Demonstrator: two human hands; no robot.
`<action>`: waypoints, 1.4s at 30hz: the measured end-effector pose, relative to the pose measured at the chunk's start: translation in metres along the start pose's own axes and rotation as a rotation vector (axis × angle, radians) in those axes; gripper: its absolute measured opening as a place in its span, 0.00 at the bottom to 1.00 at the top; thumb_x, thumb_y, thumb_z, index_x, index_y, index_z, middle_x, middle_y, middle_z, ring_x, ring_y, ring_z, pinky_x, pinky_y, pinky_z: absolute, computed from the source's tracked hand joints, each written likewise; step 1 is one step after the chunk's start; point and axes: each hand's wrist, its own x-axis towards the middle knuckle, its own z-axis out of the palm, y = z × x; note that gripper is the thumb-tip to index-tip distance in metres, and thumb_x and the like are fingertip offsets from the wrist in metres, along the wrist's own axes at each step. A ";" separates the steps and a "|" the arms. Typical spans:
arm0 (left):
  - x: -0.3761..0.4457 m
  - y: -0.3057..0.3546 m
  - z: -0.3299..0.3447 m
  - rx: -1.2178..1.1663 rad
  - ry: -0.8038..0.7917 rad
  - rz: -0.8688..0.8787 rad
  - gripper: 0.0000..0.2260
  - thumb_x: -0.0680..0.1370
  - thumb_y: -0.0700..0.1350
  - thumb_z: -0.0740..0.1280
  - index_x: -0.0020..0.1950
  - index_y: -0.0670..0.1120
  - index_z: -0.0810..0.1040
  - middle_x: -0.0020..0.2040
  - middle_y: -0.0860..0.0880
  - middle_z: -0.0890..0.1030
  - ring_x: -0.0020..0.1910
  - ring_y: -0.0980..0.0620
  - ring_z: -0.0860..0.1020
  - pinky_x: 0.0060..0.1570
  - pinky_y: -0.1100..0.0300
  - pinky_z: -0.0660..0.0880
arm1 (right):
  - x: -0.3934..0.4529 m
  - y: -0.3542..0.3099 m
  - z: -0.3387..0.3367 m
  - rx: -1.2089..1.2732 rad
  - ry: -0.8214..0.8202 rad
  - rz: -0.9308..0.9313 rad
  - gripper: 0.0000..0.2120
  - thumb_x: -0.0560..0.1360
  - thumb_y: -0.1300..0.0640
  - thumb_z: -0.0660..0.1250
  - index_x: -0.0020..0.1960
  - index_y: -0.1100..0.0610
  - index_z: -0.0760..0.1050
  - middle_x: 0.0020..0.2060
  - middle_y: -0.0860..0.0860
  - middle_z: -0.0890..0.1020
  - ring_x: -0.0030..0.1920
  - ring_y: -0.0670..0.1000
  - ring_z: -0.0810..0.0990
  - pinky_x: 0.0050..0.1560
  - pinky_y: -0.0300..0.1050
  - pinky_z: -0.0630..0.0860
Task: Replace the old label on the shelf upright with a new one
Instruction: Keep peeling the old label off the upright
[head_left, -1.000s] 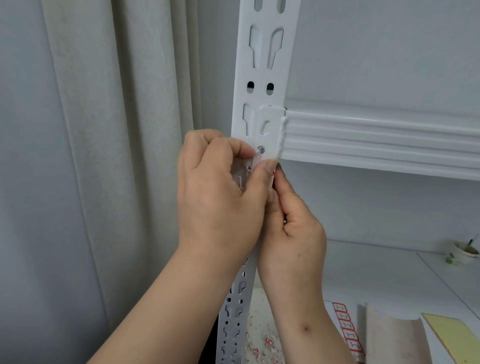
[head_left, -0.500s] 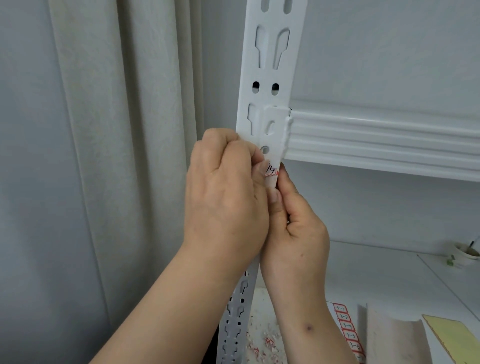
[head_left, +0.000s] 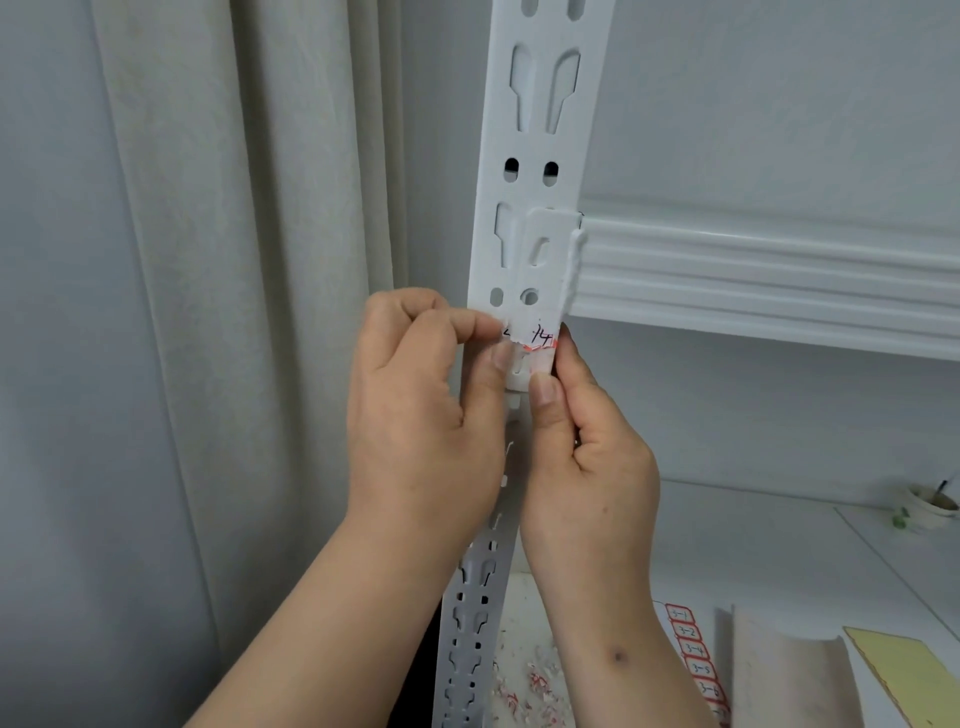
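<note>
The white slotted shelf upright runs down the middle of the view. Just below the beam bracket sits the old label, white with a red edge and handwritten "14". Its left side is torn and ragged. My left hand pinches the label's left torn end between thumb and forefinger. My right hand grips the upright from the right. Its thumb presses on the front face just under the label, and its fingers curl round the upright's right edge.
A white shelf beam runs to the right from the upright. On the lower shelf lie a sheet of red-edged labels, torn label scraps, a beige folded sheet, a yellow sheet and a small cup. A curtain hangs on the left.
My left hand has shifted left off the upright's face, so the "14" label and its torn edge now show. My right hand has stayed on the upright.
</note>
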 end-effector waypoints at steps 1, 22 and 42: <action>0.000 0.000 0.001 0.013 0.011 0.027 0.03 0.75 0.40 0.70 0.48 0.44 0.81 0.48 0.58 0.68 0.47 0.61 0.71 0.51 0.71 0.70 | 0.000 0.000 0.000 0.001 0.002 -0.004 0.19 0.78 0.46 0.57 0.68 0.39 0.70 0.57 0.33 0.78 0.58 0.31 0.75 0.57 0.28 0.71; 0.007 -0.018 0.015 0.170 0.068 0.323 0.07 0.79 0.37 0.64 0.44 0.36 0.79 0.46 0.40 0.75 0.46 0.45 0.71 0.45 0.51 0.72 | 0.000 0.001 0.002 -0.002 0.028 -0.013 0.19 0.77 0.47 0.57 0.68 0.41 0.70 0.59 0.36 0.79 0.60 0.32 0.74 0.60 0.30 0.71; 0.003 -0.011 0.006 0.076 0.025 0.215 0.06 0.77 0.41 0.68 0.48 0.39 0.80 0.49 0.50 0.71 0.47 0.53 0.72 0.46 0.56 0.74 | -0.001 0.001 0.001 0.003 0.020 -0.030 0.18 0.78 0.47 0.58 0.68 0.40 0.70 0.56 0.31 0.76 0.58 0.30 0.74 0.55 0.23 0.68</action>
